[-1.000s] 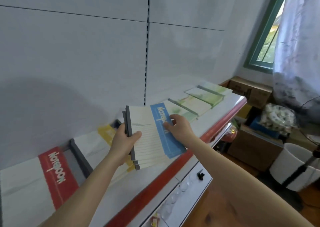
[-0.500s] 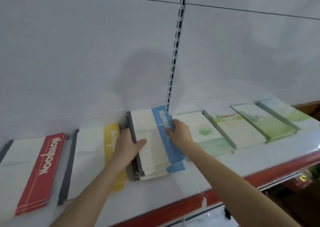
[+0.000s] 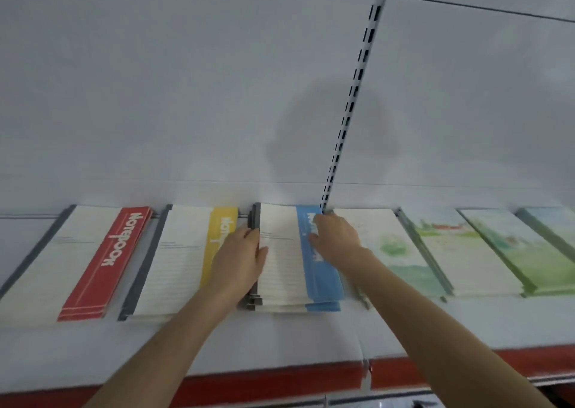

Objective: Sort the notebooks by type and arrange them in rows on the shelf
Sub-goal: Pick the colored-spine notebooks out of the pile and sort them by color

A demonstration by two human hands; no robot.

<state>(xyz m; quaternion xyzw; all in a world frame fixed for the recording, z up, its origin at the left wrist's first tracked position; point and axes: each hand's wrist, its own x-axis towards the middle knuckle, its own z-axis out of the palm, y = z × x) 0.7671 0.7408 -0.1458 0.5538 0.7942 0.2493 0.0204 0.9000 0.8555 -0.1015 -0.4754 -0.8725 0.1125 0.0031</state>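
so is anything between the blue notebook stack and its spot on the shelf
Nothing visible. The blue notebook stack lies flat on the shelf, in the gap between the yellow stack and the nearest green stack. The left hand grips its spine side and the right hand rests on its blue strip.

Three stacks of cream, lined notebooks with grey spines lie flat on the white shelf [image 3: 280,345], side by side against the back wall: the red-banded stack [image 3: 77,261] at the left, the yellow-banded stack [image 3: 180,258] next, then the blue-banded stack [image 3: 280,270], its lower copies fanned out slightly at the near edge. My left hand [image 3: 239,261] grips its spine and my right hand [image 3: 336,236] rests on the blue band. To the right lie the green watercolour notebooks [image 3: 466,252], overlapping in a row.
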